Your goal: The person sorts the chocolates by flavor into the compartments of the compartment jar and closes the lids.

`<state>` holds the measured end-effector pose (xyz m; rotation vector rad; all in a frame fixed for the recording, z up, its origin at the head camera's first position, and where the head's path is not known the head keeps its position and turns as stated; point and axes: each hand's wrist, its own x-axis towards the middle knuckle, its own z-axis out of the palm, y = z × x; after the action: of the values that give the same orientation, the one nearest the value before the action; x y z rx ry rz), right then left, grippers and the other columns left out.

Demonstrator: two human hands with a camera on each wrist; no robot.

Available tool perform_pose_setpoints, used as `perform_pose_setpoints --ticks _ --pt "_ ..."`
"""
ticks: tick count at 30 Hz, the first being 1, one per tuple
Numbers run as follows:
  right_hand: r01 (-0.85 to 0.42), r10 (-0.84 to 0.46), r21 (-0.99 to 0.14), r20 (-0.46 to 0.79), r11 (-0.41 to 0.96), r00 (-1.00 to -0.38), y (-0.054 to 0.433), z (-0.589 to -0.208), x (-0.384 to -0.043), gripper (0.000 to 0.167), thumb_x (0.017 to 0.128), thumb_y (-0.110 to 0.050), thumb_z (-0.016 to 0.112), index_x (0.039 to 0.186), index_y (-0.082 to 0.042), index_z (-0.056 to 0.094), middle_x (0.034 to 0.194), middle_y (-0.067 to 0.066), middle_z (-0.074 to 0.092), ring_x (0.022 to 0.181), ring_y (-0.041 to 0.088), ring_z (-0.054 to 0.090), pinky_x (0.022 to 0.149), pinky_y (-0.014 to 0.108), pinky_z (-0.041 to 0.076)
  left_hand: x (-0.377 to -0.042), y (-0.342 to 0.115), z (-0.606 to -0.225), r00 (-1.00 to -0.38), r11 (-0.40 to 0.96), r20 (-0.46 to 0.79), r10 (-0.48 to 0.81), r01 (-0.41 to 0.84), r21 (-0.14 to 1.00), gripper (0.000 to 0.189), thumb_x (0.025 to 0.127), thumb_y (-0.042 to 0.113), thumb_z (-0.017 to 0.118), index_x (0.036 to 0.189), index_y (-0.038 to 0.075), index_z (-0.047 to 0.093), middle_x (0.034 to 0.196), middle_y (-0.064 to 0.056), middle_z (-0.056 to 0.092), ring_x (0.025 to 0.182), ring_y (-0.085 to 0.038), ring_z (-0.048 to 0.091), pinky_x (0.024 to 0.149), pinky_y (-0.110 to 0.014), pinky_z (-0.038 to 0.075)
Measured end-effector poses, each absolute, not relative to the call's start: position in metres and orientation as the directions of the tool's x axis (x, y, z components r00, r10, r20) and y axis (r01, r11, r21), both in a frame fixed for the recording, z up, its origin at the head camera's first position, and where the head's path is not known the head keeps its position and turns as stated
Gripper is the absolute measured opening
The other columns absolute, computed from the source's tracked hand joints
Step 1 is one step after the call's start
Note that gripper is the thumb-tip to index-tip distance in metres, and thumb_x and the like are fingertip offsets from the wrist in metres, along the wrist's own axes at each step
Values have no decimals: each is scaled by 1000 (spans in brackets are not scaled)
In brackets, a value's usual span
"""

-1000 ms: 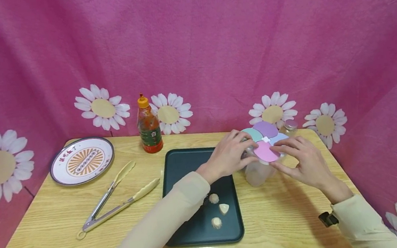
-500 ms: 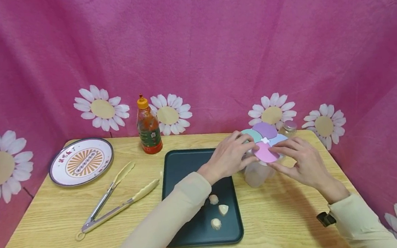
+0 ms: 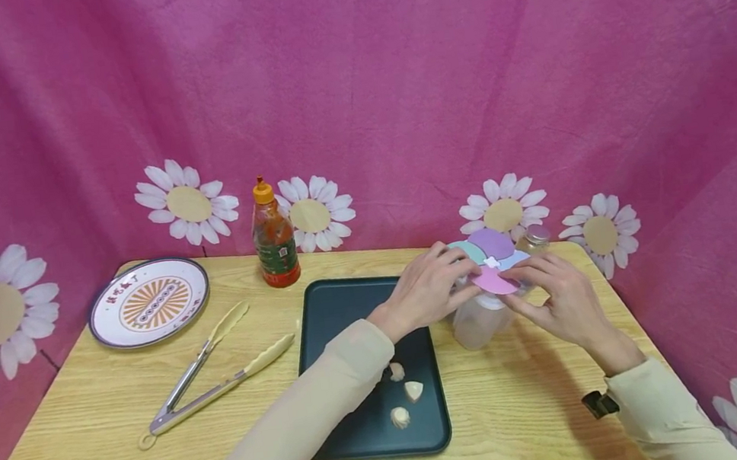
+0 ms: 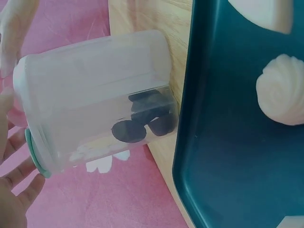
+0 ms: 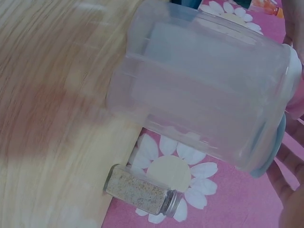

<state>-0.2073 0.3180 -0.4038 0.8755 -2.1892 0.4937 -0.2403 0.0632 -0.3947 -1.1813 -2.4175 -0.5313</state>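
Note:
A translucent plastic canister [image 3: 479, 325] with inner dividers stands right of the tray. Its lid [image 3: 491, 243] has purple, pink, teal and blue petals. My left hand [image 3: 427, 289] holds the lid's left edge between fingers and thumb. From the other side my right hand [image 3: 560, 300] grips the right edge, fingertips at the blue and pink petals. A white rim shows below the pink petal. In the left wrist view, several dark round pieces [image 4: 129, 131] lie at the bottom of one compartment. The compartments facing the right wrist view show no contents.
A dark tray [image 3: 343, 306] holds small pale pieces, one of them swirled [image 3: 401, 417]. Spread tongs [image 3: 189, 398], a patterned plate [image 3: 106, 316] and a red sauce bottle [image 3: 275, 241] stand left. Behind the canister is a small glass spice jar [image 5: 137, 189].
The pink petal now looks flatter and shorter, and the canister's white rim has come into view beneath it. Both hands keep their places at the lid.

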Motion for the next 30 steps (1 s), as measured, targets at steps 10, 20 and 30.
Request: perform_pose_setpoints --ticks 10,20,30 --pt "-675 -397 -62 767 735 -504 319 -400 -206 46 101 -49 63 94 -5 77 86 8 76 73 24 66 64 33 45 -242 66 -395 -606 611 519 602 769 189 27 104 42 66 119 22 74 118 4 73 97 -13 57 80 -22 47" --pt "-652 -386 -31 784 758 -486 322 -395 -209 34 97 -37 66 92 -4 75 82 8 74 69 23 65 62 36 47 -249 70 -390 -634 676 519 573 724 137 27 106 44 62 120 24 74 115 5 71 98 -14 58 81 -24 47" --pt "-602 -338 -63 779 796 -528 323 -392 -215 21 89 -25 75 91 -5 73 77 8 70 67 21 59 56 32 41 -255 78 -387 -627 712 549 553 698 80 26 108 45 58 119 25 73 117 6 72 99 -14 59 81 -25 48"
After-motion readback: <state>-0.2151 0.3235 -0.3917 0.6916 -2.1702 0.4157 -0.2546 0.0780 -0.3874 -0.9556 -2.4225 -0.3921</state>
